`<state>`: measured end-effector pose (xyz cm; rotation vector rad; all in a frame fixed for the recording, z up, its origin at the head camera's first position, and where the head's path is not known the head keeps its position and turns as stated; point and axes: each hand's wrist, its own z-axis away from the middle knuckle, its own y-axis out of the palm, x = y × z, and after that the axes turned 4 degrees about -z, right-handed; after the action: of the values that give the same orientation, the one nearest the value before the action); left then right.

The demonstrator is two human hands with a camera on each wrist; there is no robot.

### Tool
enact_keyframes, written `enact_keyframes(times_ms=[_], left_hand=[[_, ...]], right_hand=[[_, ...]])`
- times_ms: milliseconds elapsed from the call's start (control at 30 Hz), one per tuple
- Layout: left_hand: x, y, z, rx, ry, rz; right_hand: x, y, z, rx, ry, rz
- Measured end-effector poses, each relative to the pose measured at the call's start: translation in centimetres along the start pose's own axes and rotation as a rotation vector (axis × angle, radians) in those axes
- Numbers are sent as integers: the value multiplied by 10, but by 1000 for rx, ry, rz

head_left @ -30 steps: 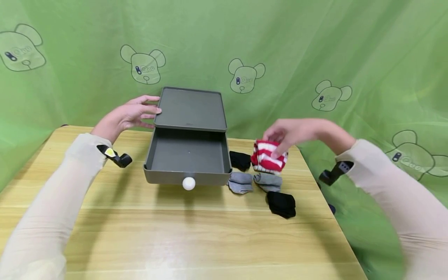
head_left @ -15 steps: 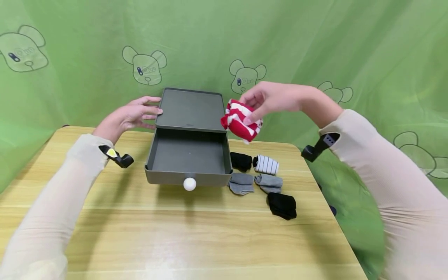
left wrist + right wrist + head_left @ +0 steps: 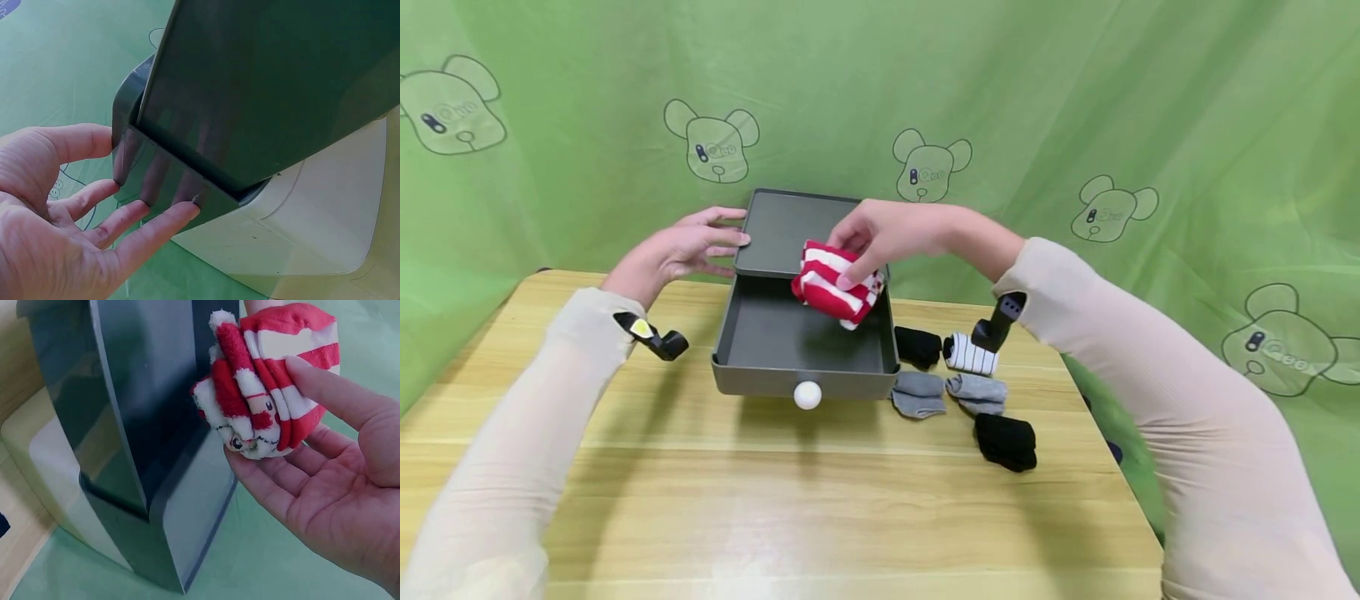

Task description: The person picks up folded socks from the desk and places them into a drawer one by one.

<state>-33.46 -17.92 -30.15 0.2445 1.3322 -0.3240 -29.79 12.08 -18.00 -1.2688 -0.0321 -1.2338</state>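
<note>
My right hand [image 3: 898, 233] pinches a folded pair of red-and-white striped socks [image 3: 826, 277] above the pulled-out grey drawer [image 3: 771, 333]. In the right wrist view the thumb lies on the socks' [image 3: 290, 347] striped side, and fuzzy cuffs with a small face pattern show. At the far left my left hand [image 3: 688, 244] touches the side of the grey drawer box [image 3: 782, 221] with extended fingers. The left wrist view shows these fingertips [image 3: 187, 212] against the box wall. A round white knob [image 3: 807, 395] sits on the drawer front.
Right of the drawer lie several folded socks on the wooden table [image 3: 820, 517]: black socks [image 3: 917, 347], white striped socks [image 3: 968, 353], grey socks [image 3: 918, 395], more grey socks [image 3: 977, 392] and a nearer black pair [image 3: 1006, 442]. A green curtain [image 3: 820, 67] hangs behind.
My right hand has lifted the red-and-white socks from the sock group and carried them left over the drawer, uncovering the white striped pair. My left hand stays at the box.
</note>
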Motion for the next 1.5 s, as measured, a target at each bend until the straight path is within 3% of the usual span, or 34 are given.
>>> enact_keyframes(times_ms=[633, 933, 1500], left_hand=[[-1, 2, 1, -16, 1, -25], [-1, 1, 0, -19, -2, -19], [3, 2, -4, -9, 12, -25]], right_hand=[[20, 40, -58, 125, -15, 99], [30, 52, -70, 162, -22, 141], [18, 61, -80, 164, 9, 141]])
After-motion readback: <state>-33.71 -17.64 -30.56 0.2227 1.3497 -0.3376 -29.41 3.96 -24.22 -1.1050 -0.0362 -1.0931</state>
